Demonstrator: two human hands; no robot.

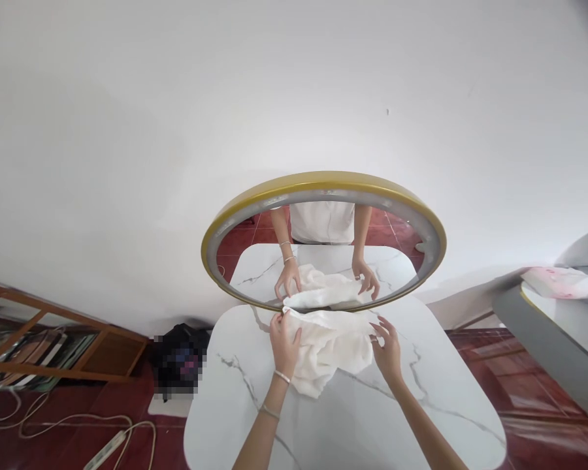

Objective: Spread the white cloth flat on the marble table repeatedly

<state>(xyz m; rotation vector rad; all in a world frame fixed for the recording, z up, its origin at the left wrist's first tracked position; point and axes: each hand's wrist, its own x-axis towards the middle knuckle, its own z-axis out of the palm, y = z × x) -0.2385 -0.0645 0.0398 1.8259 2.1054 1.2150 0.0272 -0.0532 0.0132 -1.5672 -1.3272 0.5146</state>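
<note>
A crumpled white cloth (330,346), soft and slightly fuzzy, lies on the marble-patterned tabletop (353,424) just in front of a round mirror. At its upper left corner, my left hand (284,346) has fingers and thumb closed on the edge. My right hand (386,346) pinches the right edge of the cloth between thumb and fingertips, with other fingers raised. The cloth's upper edge runs fairly straight between both hands, while the rest hangs together in loose folds toward me. Two bracelets are on my left wrist.
A gold-rimmed mirror (323,179) stands at the table's back, reflecting both hands and the cloth. To the left are a wooden shelf (112,352) with books, a black bag (179,359) and a power strip (106,450) with cables. A grey-sided table (543,333) on the right bears a plastic package (561,282).
</note>
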